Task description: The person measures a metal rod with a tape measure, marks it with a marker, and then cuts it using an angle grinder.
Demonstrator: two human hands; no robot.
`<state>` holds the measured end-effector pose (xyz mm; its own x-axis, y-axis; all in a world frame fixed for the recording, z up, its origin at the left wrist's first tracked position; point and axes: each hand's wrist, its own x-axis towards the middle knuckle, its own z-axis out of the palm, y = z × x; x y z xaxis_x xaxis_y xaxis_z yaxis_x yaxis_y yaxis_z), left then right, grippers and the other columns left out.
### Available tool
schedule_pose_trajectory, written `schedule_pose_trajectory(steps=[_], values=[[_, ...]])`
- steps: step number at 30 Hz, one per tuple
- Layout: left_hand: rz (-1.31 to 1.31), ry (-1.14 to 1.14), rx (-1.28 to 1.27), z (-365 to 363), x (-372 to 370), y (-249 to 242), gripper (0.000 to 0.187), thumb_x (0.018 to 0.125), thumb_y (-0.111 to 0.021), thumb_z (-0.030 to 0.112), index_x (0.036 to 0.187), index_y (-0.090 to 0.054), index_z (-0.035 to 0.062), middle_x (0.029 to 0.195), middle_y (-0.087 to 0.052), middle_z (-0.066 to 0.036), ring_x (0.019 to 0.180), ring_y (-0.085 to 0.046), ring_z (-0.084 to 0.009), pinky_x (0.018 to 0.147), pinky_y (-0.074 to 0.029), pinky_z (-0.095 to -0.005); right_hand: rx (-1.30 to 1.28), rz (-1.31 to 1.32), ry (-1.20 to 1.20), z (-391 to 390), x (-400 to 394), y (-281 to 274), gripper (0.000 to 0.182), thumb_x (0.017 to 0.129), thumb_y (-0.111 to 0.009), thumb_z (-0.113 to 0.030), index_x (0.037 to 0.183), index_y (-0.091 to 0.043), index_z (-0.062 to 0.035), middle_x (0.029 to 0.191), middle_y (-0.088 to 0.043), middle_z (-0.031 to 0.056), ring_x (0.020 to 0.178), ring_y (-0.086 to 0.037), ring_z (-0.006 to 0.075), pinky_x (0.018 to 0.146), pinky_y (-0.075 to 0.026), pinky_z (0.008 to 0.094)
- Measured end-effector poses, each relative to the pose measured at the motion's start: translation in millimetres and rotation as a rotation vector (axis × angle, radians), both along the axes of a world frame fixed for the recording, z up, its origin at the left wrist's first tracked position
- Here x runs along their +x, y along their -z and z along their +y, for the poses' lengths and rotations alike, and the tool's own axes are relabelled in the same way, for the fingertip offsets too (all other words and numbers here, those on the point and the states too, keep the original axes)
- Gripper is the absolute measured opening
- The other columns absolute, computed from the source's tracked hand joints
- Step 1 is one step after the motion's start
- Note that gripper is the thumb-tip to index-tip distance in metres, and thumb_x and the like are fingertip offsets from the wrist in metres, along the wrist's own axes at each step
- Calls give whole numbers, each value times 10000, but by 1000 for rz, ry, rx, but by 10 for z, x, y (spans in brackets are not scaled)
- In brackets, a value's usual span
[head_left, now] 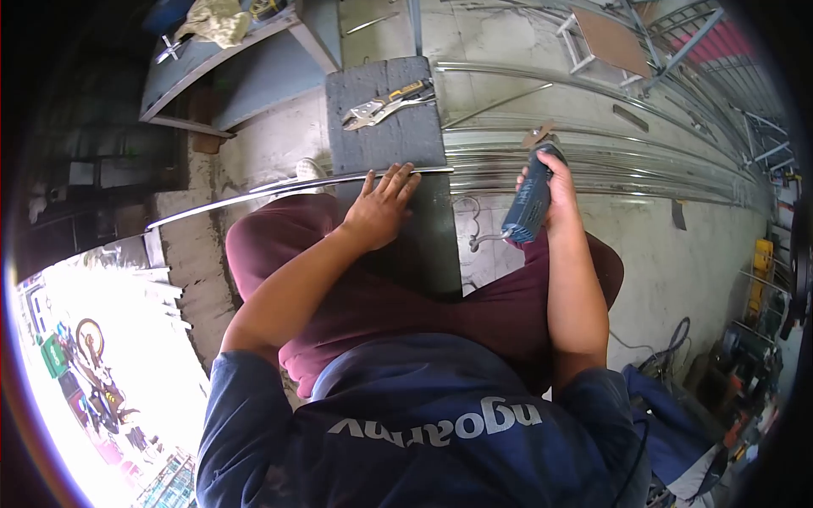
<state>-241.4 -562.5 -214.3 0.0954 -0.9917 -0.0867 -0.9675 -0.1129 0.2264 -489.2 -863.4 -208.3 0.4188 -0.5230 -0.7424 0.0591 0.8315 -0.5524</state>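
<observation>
My left hand (383, 207) lies palm down on a dark bench board (436, 245), its fingers spread and the fingertips resting on a thin shiny metal tube (279, 187). That tube crosses the board and runs far out to the left. In my right hand (559, 190) is a blue angle grinder (527, 199), held by its body to the right of the board, with its disc (537, 134) facing away from me. The tube's right end sticks out a little past the board, apart from the disc. Locking pliers (388, 108) rest on the board's far part.
Long metal tubes (593, 161) lie on the floor to the right. At the upper left stands a grey metal table (229, 63) with a cloth (213, 21) on it. A small frame with a brown top (611, 42) stands at the upper right. Tools crowd the right edge.
</observation>
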Motion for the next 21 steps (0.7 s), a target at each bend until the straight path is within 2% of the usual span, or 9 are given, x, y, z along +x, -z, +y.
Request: schedule_pose_trajectory(steps=[2, 4, 5, 8, 9, 10, 12, 13, 21], values=[[83, -25, -60, -201, -10, 19, 583, 1082, -679, 271, 1606, -508, 80, 1604, -518, -172, 1516, -496, -372, 1256, -408, -577, -7, 55, -13, 80, 47, -54, 412, 963, -784, -447, 1131, -667, -89, 866, -721, 135, 721, -736, 301, 669, -638, 464], [132, -75, -75, -447, 93, 216, 490, 1023, -733, 236, 1472, -596, 95, 1463, -570, -158, 1379, -561, -376, 1150, -459, -557, 13, 47, -52, 142, 23, -17, 440, 987, -733, -504, 1116, -682, -86, 845, -720, 140, 696, -732, 303, 652, -635, 473], [151, -101, -84, -553, 140, 294, 444, 994, -760, 219, 1405, -639, 102, 1392, -596, -151, 1311, -593, -378, 1096, -484, -547, -9, 108, -73, 188, 30, -3, 522, 1021, -666, -596, 1096, -701, -81, 818, -719, 146, 633, -722, 310, 590, -622, 472], [112, -115, -269, -776, 199, 456, 266, 980, -770, 207, 1214, -696, 103, 1237, -619, -125, 1169, -608, -357, 973, -480, -506, 29, 120, -161, 313, 16, 5, 545, 1044, -658, -626, 1077, -714, -84, 811, -719, 144, 593, -717, 311, 531, -606, 458], [102, -147, -313, -837, 214, 499, 227, 987, -764, 202, 1188, -707, 112, 1199, -630, -111, 1155, -608, -343, 963, -476, -496, -75, 83, -175, 363, 28, 82, 554, 1086, -623, -634, 1130, -702, -88, 806, -719, 147, 567, -712, 305, 499, -596, 436], [97, -167, -322, -873, 223, 541, 219, 1001, -751, 219, 1191, -714, 117, 1198, -629, -108, 1158, -604, -339, 968, -471, -496, -155, 47, -194, 442, 87, -31, 530, 1108, -635, -604, 1232, -648, -89, 842, -703, 130, 596, -716, 276, 509, -614, 436], [85, -207, -341, -925, 251, 596, 211, 1028, -725, 253, 1199, -728, 129, 1196, -627, -103, 1164, -596, -332, 976, -460, -497, -196, 31, -203, 538, 130, -15, 519, 1104, -703, -520, 1330, -539, -82, 939, -658, 107, 635, -696, 227, 534, -645, 431], [65, -209, -376, -929, 251, 614, 181, 1002, -759, 200, 1169, -725, 142, 1160, -638, -79, 1113, -615, -321, 937, -468, -482, -208, 47, -223, 584, 146, 2, 527, 1101, -693, -550, 1312, -552, -89, 937, -659, 102, 666, -709, 227, 536, -645, 427], [43, -213, -425, -938, 251, 659, 218, 1013, -765, 247, 1209, -749, 152, 1141, -646, -72, 1088, -630, -314, 932, -472, -476, -189, 69, -267, 574, 243, -80, 598, 1074, -683, -636, 1283, -584, -84, 888, -649, 95, 673, -715, 229, 534, -639, 419]])
